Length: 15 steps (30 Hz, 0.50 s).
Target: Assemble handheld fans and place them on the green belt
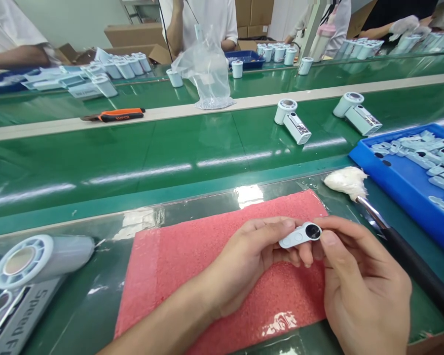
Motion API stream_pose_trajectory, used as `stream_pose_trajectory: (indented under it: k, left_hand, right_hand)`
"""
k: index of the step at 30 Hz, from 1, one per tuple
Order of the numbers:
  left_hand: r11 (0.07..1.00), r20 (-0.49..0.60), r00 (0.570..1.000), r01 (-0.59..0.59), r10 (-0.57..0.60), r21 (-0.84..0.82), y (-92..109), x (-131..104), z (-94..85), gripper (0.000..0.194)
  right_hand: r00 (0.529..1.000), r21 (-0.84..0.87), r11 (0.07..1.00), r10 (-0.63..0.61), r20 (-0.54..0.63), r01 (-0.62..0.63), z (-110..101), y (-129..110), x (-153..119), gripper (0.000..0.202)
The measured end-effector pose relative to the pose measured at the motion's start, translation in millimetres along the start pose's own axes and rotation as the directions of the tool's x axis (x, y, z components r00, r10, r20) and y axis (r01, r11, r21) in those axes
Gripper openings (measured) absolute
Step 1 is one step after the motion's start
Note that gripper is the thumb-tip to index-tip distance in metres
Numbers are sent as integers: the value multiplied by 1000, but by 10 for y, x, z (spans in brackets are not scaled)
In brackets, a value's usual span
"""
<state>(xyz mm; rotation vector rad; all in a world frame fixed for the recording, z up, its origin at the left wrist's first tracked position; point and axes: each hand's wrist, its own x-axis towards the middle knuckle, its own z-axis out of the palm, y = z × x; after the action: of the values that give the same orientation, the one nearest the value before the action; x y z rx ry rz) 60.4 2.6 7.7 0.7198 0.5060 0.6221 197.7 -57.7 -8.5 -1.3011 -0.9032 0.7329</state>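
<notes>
Between my two hands, above a pink foam mat (177,266), is a small pale-blue plastic panel (294,238) with a round black disc at its right end. My left hand (257,251) pinches the panel's left end, thumb on top and fingers underneath. At the disc end, the thumb and forefinger of my right hand (362,281) close on the panel's edge. To the left of the mat lies a pale-blue handheld fan (40,261) with lettering on its handle, cut off by the frame's edge.
At right stand a blue tray (403,182) of similar panels and a black-handled tool (410,256) with a white wrapped head (348,181). Two fans (296,125) lie on the green belt (192,153). Orange-handled pliers (122,115) and a plastic bag (209,74) sit beyond; co-workers are behind.
</notes>
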Motion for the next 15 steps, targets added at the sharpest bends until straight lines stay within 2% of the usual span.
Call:
stream_pose_trajectory:
  k: [2,7,10,13,15]
  left_hand:
    - [1000,3,1000,-2,2,-5,2,-1,-3,35]
    - [998,8,1000,13,-13,-56,11,-9,-5,12]
    - [1000,-15,1000,4,-4,-24,11,-18,8,13]
    - [995,-133,989,-46,58,91,5,-32,28,30]
    - [975,-252,961,-59,114,214,2,-40,30,38]
  right_hand:
    - [1000,-1,1000,2,16,-2,-12,1,2,14]
    - [999,-163,986,-44,-7,42,-7,-29,35,17]
    - [996,-202,976,-83,-16,78,6,-16,55,17]
    - [986,-131,977,-161,49,166,15,12,58,21]
    - [966,-109,963,-236,104,247,25,21,59,21]
